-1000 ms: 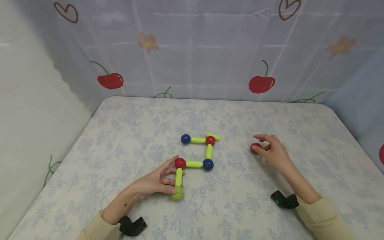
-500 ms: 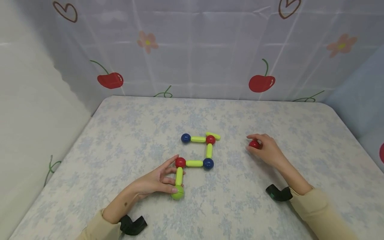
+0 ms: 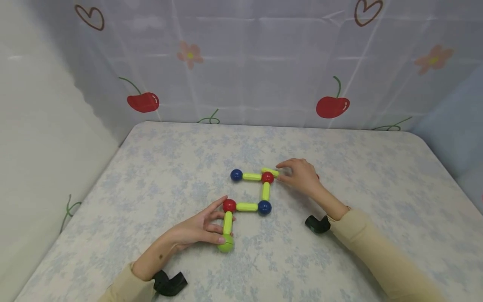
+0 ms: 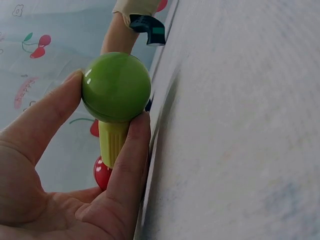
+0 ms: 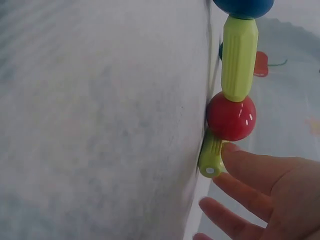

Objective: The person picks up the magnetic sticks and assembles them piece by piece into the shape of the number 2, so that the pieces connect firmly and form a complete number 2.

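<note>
In the head view, magnetic balls and yellow-green rods form a zigzag chain on the table. My left hand [image 3: 200,228] pinches the green ball [image 4: 116,87] at the near end between thumb and fingers; one finger lies along the rod [image 3: 227,223] joined to it and another reaches the near red ball [image 3: 229,205]. My right hand [image 3: 301,176] is at the far red ball [image 5: 231,116], its thumb and index finger on either side of the end of a yellow-green rod [image 5: 210,162] beside that ball. A firm grip on this rod is not visible.
A blue ball [image 3: 236,175] ends the chain at the far left; another blue ball [image 3: 264,207] forms its near-right corner. A loose red ball [image 3: 318,177] shows partly behind my right hand. Black wrist-worn pieces [image 3: 318,224] hang under both sleeves. A printed curtain [image 3: 241,84] stands behind the table.
My right hand has let go of the loose red ball and moved left to the rod beside the far red ball. The left hand keeps its hold.
</note>
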`<action>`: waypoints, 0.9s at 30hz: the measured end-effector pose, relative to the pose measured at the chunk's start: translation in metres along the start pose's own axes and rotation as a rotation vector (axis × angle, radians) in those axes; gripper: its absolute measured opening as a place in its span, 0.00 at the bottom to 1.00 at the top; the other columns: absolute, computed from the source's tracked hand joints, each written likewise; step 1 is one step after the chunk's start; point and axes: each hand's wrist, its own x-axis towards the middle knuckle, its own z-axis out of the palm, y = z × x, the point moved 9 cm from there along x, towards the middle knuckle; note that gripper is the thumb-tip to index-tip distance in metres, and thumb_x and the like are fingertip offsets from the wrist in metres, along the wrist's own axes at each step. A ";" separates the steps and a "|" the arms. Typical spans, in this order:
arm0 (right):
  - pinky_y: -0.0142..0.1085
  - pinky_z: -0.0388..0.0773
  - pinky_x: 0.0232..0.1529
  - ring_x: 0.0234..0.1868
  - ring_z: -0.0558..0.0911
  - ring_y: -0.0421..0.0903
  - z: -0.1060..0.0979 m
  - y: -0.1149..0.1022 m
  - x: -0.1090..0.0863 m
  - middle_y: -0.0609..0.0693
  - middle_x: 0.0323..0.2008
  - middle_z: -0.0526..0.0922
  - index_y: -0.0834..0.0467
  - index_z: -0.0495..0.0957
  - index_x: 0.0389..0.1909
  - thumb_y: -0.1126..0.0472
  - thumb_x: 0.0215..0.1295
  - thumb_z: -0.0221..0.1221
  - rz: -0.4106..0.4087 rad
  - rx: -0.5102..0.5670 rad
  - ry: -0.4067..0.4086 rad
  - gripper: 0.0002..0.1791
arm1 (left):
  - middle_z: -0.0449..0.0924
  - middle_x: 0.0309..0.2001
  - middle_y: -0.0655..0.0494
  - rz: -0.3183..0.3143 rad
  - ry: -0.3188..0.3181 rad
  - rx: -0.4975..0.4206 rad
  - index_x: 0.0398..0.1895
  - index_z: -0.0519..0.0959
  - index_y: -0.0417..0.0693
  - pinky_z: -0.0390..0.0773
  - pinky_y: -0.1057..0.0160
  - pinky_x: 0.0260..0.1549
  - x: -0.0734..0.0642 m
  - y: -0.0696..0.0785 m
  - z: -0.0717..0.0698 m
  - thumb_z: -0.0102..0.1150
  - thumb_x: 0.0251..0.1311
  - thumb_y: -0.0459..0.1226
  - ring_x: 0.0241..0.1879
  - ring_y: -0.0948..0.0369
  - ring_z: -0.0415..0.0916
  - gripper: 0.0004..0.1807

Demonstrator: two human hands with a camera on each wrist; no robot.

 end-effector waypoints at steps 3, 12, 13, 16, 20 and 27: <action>0.59 0.66 0.46 0.49 0.74 0.60 0.005 -0.001 0.005 0.59 0.46 0.80 0.59 0.83 0.44 0.62 0.56 0.66 0.028 -0.002 -0.021 0.13 | 0.56 0.63 0.38 0.003 -0.015 -0.010 0.75 0.36 0.58 0.75 0.54 0.44 0.001 0.000 0.001 0.64 0.53 0.26 0.51 0.48 0.74 0.56; 0.48 0.73 0.41 0.40 0.78 0.54 0.005 0.007 0.005 0.56 0.37 0.82 0.62 0.83 0.39 0.62 0.59 0.64 0.108 0.043 0.002 0.09 | 0.57 0.62 0.38 0.003 -0.002 -0.003 0.75 0.37 0.58 0.75 0.54 0.44 0.001 -0.001 -0.001 0.64 0.53 0.25 0.51 0.48 0.74 0.56; 0.48 0.73 0.41 0.40 0.79 0.54 0.003 0.008 0.003 0.56 0.36 0.82 0.62 0.83 0.39 0.62 0.59 0.64 0.120 0.059 0.010 0.10 | 0.57 0.62 0.38 0.001 -0.001 -0.002 0.75 0.37 0.58 0.75 0.54 0.45 0.001 -0.001 -0.001 0.64 0.52 0.25 0.51 0.47 0.74 0.56; 0.48 0.74 0.39 0.39 0.79 0.55 -0.006 0.008 -0.005 0.57 0.36 0.83 0.64 0.82 0.41 0.63 0.59 0.64 0.124 0.103 0.049 0.11 | 0.58 0.62 0.38 -0.005 0.004 -0.005 0.75 0.37 0.58 0.75 0.54 0.44 0.001 -0.003 -0.001 0.65 0.52 0.25 0.50 0.48 0.74 0.56; 0.46 0.74 0.35 0.36 0.79 0.54 -0.019 0.000 -0.025 0.56 0.35 0.83 0.64 0.83 0.41 0.63 0.59 0.64 0.101 0.158 0.089 0.11 | 0.57 0.62 0.37 -0.002 -0.001 0.000 0.75 0.36 0.57 0.75 0.54 0.45 0.001 -0.003 0.000 0.64 0.52 0.25 0.50 0.48 0.74 0.57; 0.40 0.75 0.32 0.33 0.79 0.41 -0.015 -0.057 -0.074 0.43 0.30 0.83 0.58 0.85 0.37 0.66 0.54 0.67 -0.081 0.256 -0.026 0.08 | 0.58 0.62 0.38 0.003 0.004 -0.010 0.75 0.37 0.58 0.75 0.54 0.45 0.000 0.000 -0.001 0.63 0.52 0.24 0.50 0.47 0.74 0.56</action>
